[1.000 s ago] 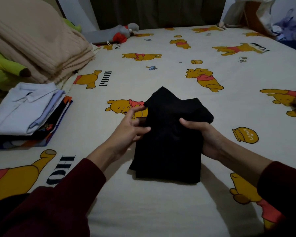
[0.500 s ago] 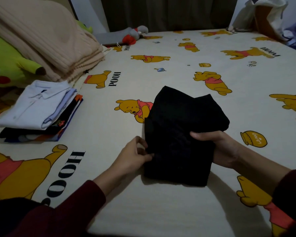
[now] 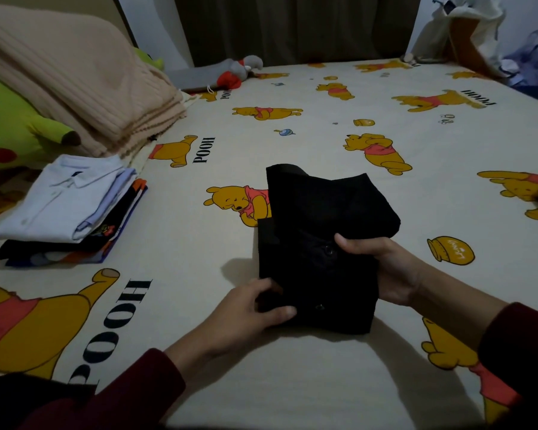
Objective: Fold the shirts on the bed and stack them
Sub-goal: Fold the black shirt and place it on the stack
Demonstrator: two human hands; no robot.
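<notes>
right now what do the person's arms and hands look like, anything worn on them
Both arms wear long dark red sleeves, pushed back so the forearms show bare. The left hand and right hand are bare: no gloves, and no rings, watch or bracelet that the dim picture shows.

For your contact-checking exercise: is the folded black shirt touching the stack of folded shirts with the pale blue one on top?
Apart. The head view shows bare printed bedsheet between the folded black shirt and the stack.
</notes>
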